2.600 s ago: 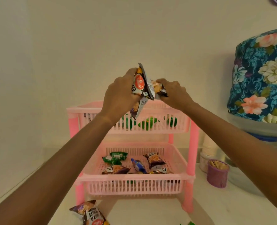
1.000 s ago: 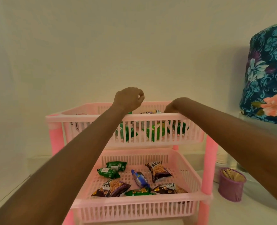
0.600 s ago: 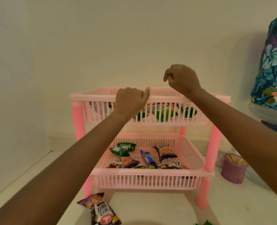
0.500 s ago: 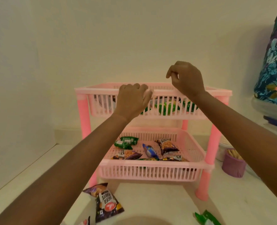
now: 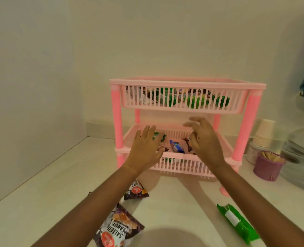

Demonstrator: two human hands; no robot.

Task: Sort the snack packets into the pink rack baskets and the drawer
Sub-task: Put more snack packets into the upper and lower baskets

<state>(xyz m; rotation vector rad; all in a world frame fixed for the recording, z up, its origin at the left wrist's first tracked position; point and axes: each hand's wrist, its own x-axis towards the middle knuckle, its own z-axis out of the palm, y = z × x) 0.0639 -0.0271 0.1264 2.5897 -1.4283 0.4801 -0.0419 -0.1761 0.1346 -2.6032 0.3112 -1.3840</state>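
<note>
Hands now empty — our left hand (image 5: 146, 150) and right hand (image 5: 205, 142) dropped from the top basket (image 5: 183, 109), fingers spread over the lower basket (image 5: 183, 166). Peanut packet (image 5: 118, 227) and green packet (image 5: 236, 221) still wait on the bench's (image 5: 40, 202) near edge — probably next.

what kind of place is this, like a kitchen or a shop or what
Probably a home kitchen or pantry corner. A pink rack of snack packets stands on a pale counter against the wall, and beside it are a stack of paper cups and a purple cup of wooden sticks.
</note>
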